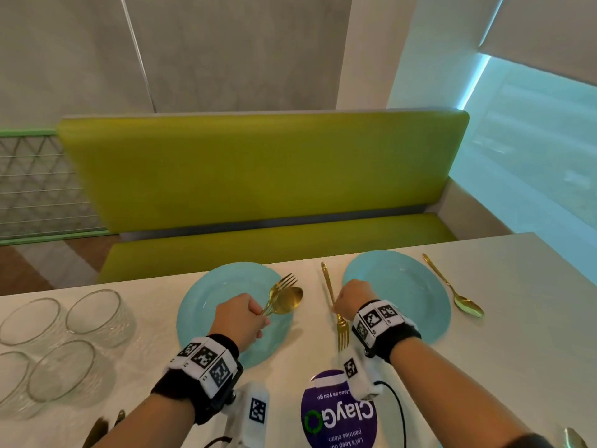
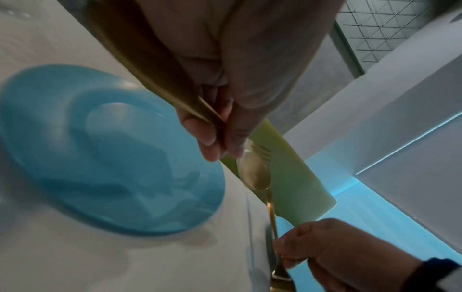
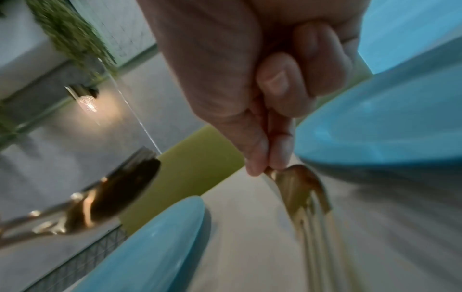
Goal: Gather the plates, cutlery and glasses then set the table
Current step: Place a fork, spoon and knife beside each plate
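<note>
Cutlery-laying step, second setting. Right hand [image 1: 353,297] pinched on fork [image 1: 342,331] lying on table [image 1: 517,350] between left plate [image 1: 206,305] and right plate [image 1: 420,295]. Left hand [image 1: 240,318] clamped on spare fork and spoon [image 1: 287,300] above left plate. Next: probably release, align fork. Glasses [image 1: 64,344] unplaced. Fork contact with table blurred.
</note>
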The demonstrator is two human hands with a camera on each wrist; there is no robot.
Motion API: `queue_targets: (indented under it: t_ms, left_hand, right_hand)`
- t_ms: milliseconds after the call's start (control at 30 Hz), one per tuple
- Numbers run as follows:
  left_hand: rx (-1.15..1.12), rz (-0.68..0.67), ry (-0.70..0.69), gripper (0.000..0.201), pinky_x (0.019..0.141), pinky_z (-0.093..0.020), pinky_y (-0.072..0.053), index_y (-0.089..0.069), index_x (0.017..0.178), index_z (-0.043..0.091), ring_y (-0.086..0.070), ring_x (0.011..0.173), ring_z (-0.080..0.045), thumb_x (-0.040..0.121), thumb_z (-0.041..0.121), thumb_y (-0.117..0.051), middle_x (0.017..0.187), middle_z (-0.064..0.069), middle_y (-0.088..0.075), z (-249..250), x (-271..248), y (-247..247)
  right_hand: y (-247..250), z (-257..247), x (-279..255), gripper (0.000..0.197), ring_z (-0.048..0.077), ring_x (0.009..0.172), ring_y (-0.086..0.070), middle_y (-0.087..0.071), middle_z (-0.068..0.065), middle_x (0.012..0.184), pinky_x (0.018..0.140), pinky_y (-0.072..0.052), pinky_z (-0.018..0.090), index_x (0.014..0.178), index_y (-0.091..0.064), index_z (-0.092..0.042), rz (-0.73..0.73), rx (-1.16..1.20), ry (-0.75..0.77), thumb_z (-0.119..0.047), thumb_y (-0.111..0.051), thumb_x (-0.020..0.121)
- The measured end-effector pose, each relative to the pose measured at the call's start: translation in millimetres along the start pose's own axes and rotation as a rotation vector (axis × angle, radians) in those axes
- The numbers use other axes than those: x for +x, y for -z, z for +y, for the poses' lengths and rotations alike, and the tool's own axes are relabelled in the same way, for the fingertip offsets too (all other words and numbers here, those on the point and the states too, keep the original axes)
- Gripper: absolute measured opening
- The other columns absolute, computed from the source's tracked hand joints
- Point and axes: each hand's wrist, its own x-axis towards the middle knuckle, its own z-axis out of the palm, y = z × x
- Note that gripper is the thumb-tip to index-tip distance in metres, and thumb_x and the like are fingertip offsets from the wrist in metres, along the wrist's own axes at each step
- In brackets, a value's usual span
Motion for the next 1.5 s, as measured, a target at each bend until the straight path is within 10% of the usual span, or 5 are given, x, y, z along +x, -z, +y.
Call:
queue_targets:
  t_ms: [233, 433, 900, 1200, 1500]
  left_hand:
    - [-0.031, 0.008, -0.026, 0.016, 0.055, -0.023, -0.05, -0.053, 0.075, 0.011, -0.06, 0.057, -0.014, 0.081, 0.007, -0.067, 0.069, -0.005, -0.061, -11, 6, 16]
    - [-0.052, 0.009, -0.025, 0.012, 0.055, -0.021, -0.05, -0.055, 0.081, 0.009, -0.059, 0.057, -0.013, 0.082, 0.007, -0.066, 0.069, -0.004, -0.06, -19, 6, 21]
    - [-0.058, -0.01, -0.018, 0.012, 0.053, -0.018, -0.048, -0.054, 0.081, 0.011, -0.059, 0.058, -0.011, 0.084, 0.009, -0.066, 0.072, -0.004, -0.061, -22, 7, 26]
    - [-0.061, -0.02, -0.016, 0.011, 0.054, -0.019, -0.05, -0.056, 0.086, 0.009, -0.059, 0.058, -0.011, 0.084, 0.011, -0.066, 0.073, -0.005, -0.062, -22, 5, 28]
    - [-0.024, -0.082, 0.015, 0.01, 0.051, -0.019, -0.045, -0.051, 0.082, 0.013, -0.058, 0.058, -0.013, 0.089, 0.013, -0.058, 0.074, -0.004, -0.065, -16, 2, 27]
  right_hand:
    - [-12, -17, 14, 0.024, 0.019, 0.085, -0.06, -0.056, 0.003, 0.078, 0.07, -0.046, 0.022, 0.07, -0.051, -0.009, -0.019, 0.051, -0.113, -0.021, -0.059, 0.09]
    - [-7, -14, 14, 0.036, 0.031, 0.117, -0.055, -0.059, 0.017, 0.123, 0.089, -0.046, 0.033, 0.119, -0.06, -0.001, 0.009, 0.327, -0.165, -0.013, -0.06, 0.086]
    - [-5, -15, 9, 0.038, 0.032, 0.118, -0.054, -0.059, 0.018, 0.12, 0.088, -0.046, 0.034, 0.122, -0.057, 0.0, 0.035, 0.438, -0.241, -0.012, -0.059, 0.087]
    - [-3, -19, 6, 0.036, 0.023, 0.07, -0.052, -0.047, 0.004, 0.058, 0.059, -0.042, 0.026, 0.055, -0.042, -0.008, 0.139, 0.326, -0.245, -0.004, -0.051, 0.09]
    - [27, -63, -41, 0.024, 0.018, 0.097, -0.061, -0.069, -0.001, 0.104, 0.088, -0.05, 0.032, 0.107, -0.07, -0.021, 0.37, 0.263, 0.428, -0.028, -0.054, 0.091]
